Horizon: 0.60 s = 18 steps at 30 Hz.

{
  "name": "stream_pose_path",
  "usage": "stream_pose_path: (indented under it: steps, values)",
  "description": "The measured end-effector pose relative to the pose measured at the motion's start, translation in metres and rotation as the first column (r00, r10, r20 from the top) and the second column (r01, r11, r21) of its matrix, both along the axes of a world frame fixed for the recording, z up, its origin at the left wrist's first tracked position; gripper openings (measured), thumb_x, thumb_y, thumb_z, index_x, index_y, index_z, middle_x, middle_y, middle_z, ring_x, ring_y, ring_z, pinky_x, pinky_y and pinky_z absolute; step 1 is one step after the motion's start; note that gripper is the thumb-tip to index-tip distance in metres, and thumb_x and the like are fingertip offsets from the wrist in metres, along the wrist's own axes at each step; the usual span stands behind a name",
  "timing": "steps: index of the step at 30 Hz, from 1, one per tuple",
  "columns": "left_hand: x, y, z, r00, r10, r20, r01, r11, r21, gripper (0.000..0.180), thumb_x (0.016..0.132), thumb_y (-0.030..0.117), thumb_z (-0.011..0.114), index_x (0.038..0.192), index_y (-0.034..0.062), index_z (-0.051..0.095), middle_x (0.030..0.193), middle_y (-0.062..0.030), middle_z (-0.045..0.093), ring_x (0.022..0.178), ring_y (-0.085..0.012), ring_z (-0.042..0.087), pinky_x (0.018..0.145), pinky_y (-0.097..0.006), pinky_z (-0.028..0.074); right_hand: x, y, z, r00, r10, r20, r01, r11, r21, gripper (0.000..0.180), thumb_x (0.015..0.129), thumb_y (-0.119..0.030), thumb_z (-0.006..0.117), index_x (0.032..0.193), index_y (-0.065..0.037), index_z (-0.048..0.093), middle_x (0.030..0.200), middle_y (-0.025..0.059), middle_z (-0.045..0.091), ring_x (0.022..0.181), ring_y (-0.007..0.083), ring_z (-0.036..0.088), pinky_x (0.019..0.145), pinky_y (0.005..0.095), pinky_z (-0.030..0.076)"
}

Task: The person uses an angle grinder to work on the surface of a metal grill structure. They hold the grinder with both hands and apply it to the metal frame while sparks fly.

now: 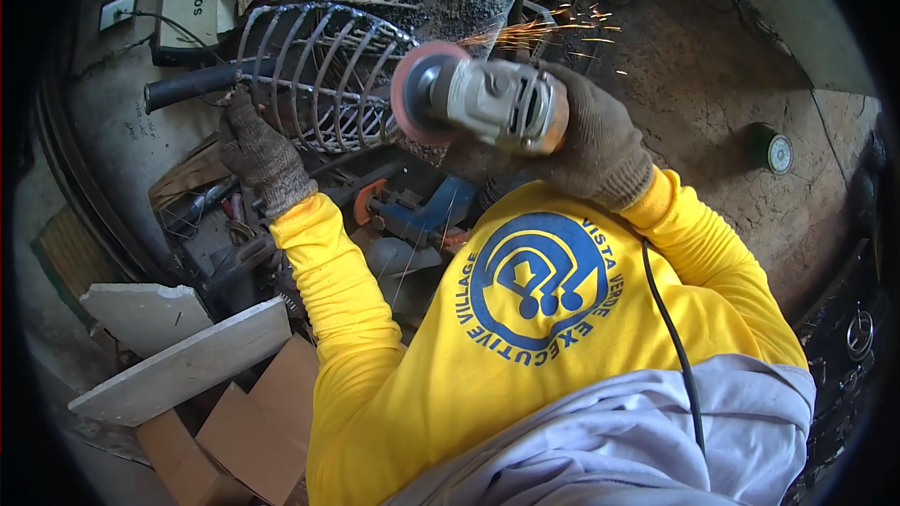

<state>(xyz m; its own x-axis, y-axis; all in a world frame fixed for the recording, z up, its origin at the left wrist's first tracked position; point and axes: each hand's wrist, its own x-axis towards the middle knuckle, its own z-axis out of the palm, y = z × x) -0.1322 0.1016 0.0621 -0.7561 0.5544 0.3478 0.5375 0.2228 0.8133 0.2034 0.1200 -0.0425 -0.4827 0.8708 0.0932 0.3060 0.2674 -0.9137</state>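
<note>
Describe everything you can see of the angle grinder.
The angle grinder has a grey, metal-looking head, dark slots in its body, an orange-brown section toward the rear and a round reddish disc with a darker hub. It lies roughly sideways, disc to the left, body in the gloved right grip. The disc overlaps the right end of the metal cage; the contact spot is hidden. Flying sparks suggest it's running.

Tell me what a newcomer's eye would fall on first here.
Probably the bright orange sparks flying rightward from the reddish round disc of the grey angle grinder, held at upper centre by the brown-gloved right hand. Next, likely the yellow long-sleeved shirt with its round blue emblem, filling the lower centre. Then the curved, ribbed metal cage left of the disc, with the brown-gloved left hand at its left end.
</note>
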Motion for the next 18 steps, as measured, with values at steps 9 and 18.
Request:
stream_pose_path:
  steps: [9,18]
  values:
    - [-0.003,-0.006,0.001,0.999,0.021,-0.026,-0.021,1.0,-0.009,0.035,0.094,0.035,0.061,0.094,-0.0001,0.068,0.081,-0.0023,0.061,0.076,-0.013,0.055,0.069,-0.027,0.044,0.004,0.0,0.016,0.998,0.055,0.031,-0.052,0.995,-0.083,0.091,0.062,-0.046,0.091,0.132,-0.004,0.053,0.122,0.0183,0.065,0.109,0.0347,0.066,0.095,0.0406,0.053]
    - [0.008,-0.012,0.001,0.99,-0.014,-0.137,0.006,0.998,-0.057,0.037,0.095,0.036,0.061,0.099,0.0004,0.07,0.082,-0.0017,0.061,0.072,-0.0124,0.055,0.065,-0.027,0.043,0.022,0.017,0.041,0.988,0.106,0.116,-0.108,0.994,0.013,0.085,0.062,-0.029,0.092,0.134,-0.006,0.053,0.121,0.0167,0.065,0.109,0.0341,0.066,0.094,0.0406,0.054]
